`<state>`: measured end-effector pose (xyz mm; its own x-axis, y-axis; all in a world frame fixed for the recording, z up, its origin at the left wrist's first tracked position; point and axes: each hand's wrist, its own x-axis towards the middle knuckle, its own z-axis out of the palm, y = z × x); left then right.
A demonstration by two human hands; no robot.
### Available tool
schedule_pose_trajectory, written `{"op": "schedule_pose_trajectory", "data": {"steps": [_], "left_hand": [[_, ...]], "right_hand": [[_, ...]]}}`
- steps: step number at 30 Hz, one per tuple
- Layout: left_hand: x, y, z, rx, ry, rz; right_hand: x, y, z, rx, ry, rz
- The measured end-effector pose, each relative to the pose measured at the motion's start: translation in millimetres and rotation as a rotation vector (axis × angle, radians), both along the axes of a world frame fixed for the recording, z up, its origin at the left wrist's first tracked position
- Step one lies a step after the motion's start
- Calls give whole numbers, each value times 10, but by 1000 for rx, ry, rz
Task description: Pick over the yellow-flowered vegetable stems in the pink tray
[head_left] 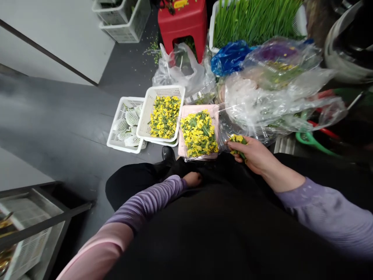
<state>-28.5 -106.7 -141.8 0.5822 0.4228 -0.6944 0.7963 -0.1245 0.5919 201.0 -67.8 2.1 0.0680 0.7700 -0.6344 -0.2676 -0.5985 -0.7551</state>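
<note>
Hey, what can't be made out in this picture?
In the head view:
Left hand: its back hides whether the fingers grip anything.
Crumpled clear plastic bags: folds and glare hide exact contents.
White round container: frame's right edge crops it.
Red plastic stool: frame's top edge crops it.

Bunch (238,139) in my right hand (256,153): yellow and green. Tray (215,111): pink; its flowers (201,134) yellow, green stems. Basket (142,126) beside it: white, perforated pattern; flowers (165,116) also yellow-green. Other basket (115,134): white; netting (132,117) white mesh pattern. My left sleeve (155,196): purple, pale stripes, pink further up. My right sleeve (326,214): purple, fainter stripes. My trousers (128,181): black. Stool (183,23): red. Stalks (256,21): bright green. Crumpled bag (230,58): blue. Floor (78,116): dark grey.
</note>
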Motion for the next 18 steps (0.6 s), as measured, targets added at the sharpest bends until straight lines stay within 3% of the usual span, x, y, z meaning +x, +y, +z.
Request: {"op": "schedule_pose_trajectory", "data": {"steps": [5,7,11,14,18], "left_hand": [[36,83,-301,225,132,-147],[34,53,-432,229,128,-262],[20,-86,-733,-175,84,-504],[32,-165,-933,-424,21,-388],[20,-184,-1061,-512,-10,-201]], "right_hand": [[52,-75,-72,-78,-27,-49],[34,-102,-77,-103,-39,-43],[-46,-118,-59,-150,-73,-43],[-76,-111,-49,-182,-95,-31],[-56,-91,-47,-203,-103,-63]]}}
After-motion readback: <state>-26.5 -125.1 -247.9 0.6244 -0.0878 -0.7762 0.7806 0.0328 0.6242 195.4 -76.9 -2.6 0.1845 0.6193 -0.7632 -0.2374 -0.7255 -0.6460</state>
